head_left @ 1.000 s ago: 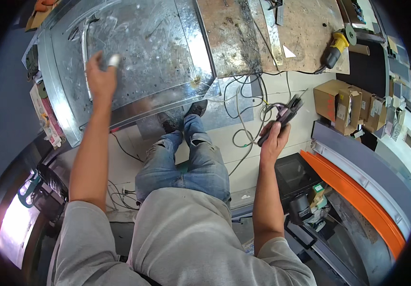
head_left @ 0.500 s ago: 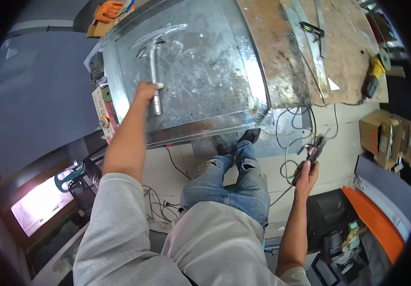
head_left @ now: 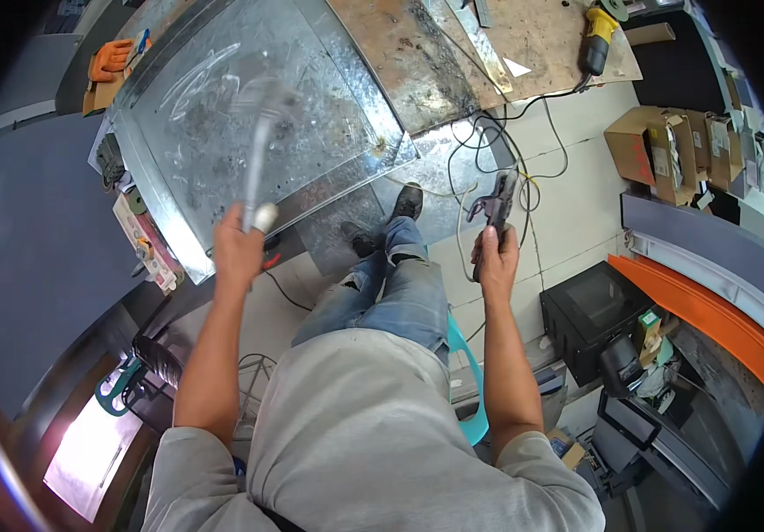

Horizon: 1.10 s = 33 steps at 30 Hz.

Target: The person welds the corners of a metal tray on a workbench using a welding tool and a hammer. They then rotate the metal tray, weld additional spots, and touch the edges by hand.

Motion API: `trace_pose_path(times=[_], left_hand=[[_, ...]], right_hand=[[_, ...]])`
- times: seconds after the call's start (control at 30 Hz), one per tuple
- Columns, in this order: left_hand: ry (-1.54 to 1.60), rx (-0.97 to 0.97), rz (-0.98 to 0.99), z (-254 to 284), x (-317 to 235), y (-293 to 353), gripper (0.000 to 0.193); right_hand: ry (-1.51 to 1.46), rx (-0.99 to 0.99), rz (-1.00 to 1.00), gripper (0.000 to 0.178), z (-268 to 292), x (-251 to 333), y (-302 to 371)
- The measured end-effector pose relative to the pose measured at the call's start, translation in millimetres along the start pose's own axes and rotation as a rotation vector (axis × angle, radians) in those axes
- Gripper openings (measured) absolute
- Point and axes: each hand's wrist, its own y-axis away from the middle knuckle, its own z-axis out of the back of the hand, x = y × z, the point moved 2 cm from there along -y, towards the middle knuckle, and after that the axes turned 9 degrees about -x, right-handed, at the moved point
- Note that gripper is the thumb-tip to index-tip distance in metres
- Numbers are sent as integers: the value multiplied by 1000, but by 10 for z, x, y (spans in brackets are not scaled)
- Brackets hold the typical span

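Observation:
My left hand point(head_left: 238, 248) is closed around the lower handle of a claw hammer point(head_left: 259, 160), a white covering on its thumb. The hammer's head points away from me and is smeared by motion. It is over the near part of a framed grey sheet-metal panel point(head_left: 213, 115) with pale scuff marks. On the right, my right hand point(head_left: 497, 257) grips a dark welding electrode holder point(head_left: 500, 199) by its handle. The holder is out past the panel's near right corner, over the floor, and a cable runs near it.
A yellow angle grinder point(head_left: 598, 40) lies on the wooden worktop point(head_left: 399, 44). Looped cables point(head_left: 524, 142) hang below its edge. Cardboard boxes point(head_left: 652, 151) and a black cabinet point(head_left: 590, 301) stand on the right. A turquoise stool point(head_left: 470, 381) is beside me. Orange gloves point(head_left: 111, 58) lie far left.
My left hand has lifted the hammer off the panel and drawn it nearer. The view has turned rightward. My right hand still grips the electrode holder.

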Motion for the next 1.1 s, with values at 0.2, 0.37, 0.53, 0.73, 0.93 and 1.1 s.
trace_pose_path(times=[0.2,0.37,0.53,0.73,0.93,1.1], left_hand=[[-174,209,-180,-497,-275,529,38],[-94,280,-210,-686,-257,557,39],[-70,292,-274,-845,-214,495,35],[-160,254,-338,-984,-224,384,38],[-177,227,-388,-1001,-187,394,34],[-155,215,-435,-995,-124,420,33]], right_hand=[[80,65,38,24,-129,18,143],[114,78,27,24,-148,-28,209],[129,97,5,32,-178,-103,188],[119,95,5,32,-212,-115,164],[120,81,6,35,-169,-120,187],[133,78,-1,36,-160,-133,182]])
